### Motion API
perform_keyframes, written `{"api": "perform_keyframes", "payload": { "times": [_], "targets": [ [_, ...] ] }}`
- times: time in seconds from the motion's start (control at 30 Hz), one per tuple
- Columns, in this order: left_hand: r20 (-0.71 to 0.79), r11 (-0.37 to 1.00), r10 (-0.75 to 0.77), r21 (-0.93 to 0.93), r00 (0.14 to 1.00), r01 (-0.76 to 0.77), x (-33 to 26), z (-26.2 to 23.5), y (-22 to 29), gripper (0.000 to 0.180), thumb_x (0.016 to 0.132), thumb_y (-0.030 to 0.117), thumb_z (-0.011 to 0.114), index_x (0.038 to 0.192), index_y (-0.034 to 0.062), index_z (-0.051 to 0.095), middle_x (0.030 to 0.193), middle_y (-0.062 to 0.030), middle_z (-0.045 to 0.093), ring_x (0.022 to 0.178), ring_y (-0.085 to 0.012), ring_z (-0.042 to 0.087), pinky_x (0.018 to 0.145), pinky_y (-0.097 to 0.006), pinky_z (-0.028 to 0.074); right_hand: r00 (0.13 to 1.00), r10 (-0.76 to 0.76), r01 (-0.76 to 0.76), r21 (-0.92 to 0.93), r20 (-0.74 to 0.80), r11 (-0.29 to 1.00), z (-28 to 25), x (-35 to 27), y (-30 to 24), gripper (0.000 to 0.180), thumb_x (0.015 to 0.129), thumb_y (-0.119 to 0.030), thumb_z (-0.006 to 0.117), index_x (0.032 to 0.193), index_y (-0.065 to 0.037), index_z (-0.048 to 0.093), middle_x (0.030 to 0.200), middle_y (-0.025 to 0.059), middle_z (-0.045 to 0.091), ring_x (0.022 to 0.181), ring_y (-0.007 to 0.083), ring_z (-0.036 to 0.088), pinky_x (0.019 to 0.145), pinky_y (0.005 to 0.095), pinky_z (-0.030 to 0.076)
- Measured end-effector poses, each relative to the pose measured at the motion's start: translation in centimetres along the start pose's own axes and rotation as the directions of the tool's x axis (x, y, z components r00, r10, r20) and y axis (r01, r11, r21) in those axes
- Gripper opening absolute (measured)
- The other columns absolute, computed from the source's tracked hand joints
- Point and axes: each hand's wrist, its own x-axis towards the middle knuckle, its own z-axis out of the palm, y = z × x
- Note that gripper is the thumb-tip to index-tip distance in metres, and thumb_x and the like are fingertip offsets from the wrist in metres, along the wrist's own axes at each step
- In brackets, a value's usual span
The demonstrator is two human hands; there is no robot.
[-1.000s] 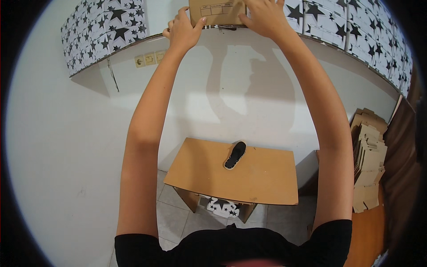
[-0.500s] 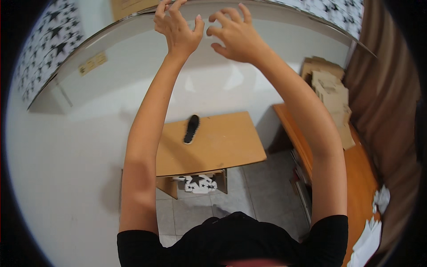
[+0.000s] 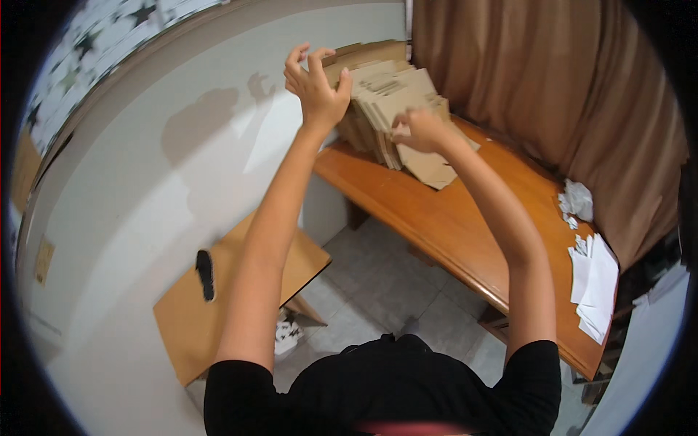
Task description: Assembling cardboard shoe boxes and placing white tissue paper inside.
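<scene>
My left hand (image 3: 318, 89) is raised in front of the wall, beside a stack of flattened cardboard boxes (image 3: 385, 91). Its fingers are apart and slightly bent, with nothing in them. Lower and to the right, my right hand (image 3: 423, 131) appears in front of the same stack. Motion smears its fingers, and whether it touches the cardboard cannot be told. The brown sheets lean in layers on the orange-brown wooden desk (image 3: 436, 225), one piece lying flatter at the front.
A black shoe insole (image 3: 205, 275) lies on a low tan table (image 3: 185, 327) at the left. White papers (image 3: 595, 287) and crumpled white plastic (image 3: 576, 200) are on the desk's right part. A brown curtain (image 3: 509, 80) hangs behind it. Grey floor tiles (image 3: 385, 283) show between table and desk.
The view has swung right, so the cardboard stack and desk now stand near the middle and the low table at the left. My right hand has dropped lower, in front of the stack.
</scene>
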Motion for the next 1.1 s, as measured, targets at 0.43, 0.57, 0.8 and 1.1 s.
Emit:
{"api": "perform_keyframes", "payload": {
  "times": [0.43, 0.57, 0.8, 1.1],
  "targets": [
    [0.923, 0.576, -0.254, 0.386, -0.291, 0.721, -30.3, 23.0, 4.6, 0.08, 0.067, 0.046, 0.068, 0.132, 0.0102, 0.037, 0.141, -0.0197, 0.024, 0.131, -0.0353, 0.018, 0.104, -0.044, 0.025, 0.605, 0.513, -0.768, 0.275, 0.609, 0.579, 21.1, -15.0, 19.5, 0.065, 0.074, -0.04, 0.066, 0.121, 0.002, 0.047, 0.109, 0.0254, 0.056, 0.106, 0.033, 0.053, 0.091, 0.0391, 0.042],
    [0.9, 0.708, -0.37, 0.435, -0.232, 0.556, -32.6, 24.4, 5.7, 0.064, 0.074, 0.027, 0.065, 0.13, 0.01, 0.04, 0.142, -0.0158, 0.021, 0.132, -0.032, 0.018, 0.105, -0.047, 0.022, 0.587, 0.64, -0.771, 0.103, 0.496, 0.628, 24.0, -15.3, 20.1, 0.07, 0.072, -0.035, 0.07, 0.124, 0.002, 0.042, 0.119, 0.0269, 0.047, 0.116, 0.0372, 0.043, 0.098, 0.0412, 0.036],
    [0.996, 0.999, 0.034, -0.034, 0.087, -0.01, -37.0, 28.7, 3.5, 0.052, 0.08, 0.015, 0.055, 0.129, 0.01, 0.039, 0.142, -0.0101, 0.024, 0.135, -0.0309, 0.012, 0.107, -0.05, 0.015, 0.611, 0.709, -0.789, 0.201, 0.351, 0.581, 27.3, -13.7, 21.8, 0.079, 0.072, -0.034, 0.068, 0.132, 0.002, 0.031, 0.136, 0.0293, 0.026, 0.126, 0.0412, 0.03, 0.102, 0.0403, 0.032],
    [0.904, 0.933, 0.328, -0.266, 0.273, -0.24, -39.2, 33.3, 1.0, 0.032, 0.08, 0.023, 0.057, 0.108, 0.0066, 0.059, 0.119, -0.0101, 0.055, 0.109, -0.0312, 0.05, 0.094, -0.049, 0.037, 0.538, 0.8, -0.831, 0.323, 0.263, 0.453, 28.7, -13.4, 21.8, 0.087, 0.073, -0.038, 0.066, 0.138, -0.002, 0.021, 0.146, 0.0199, 0.012, 0.13, 0.0368, 0.025, 0.106, 0.0478, 0.022]
  ]
}}
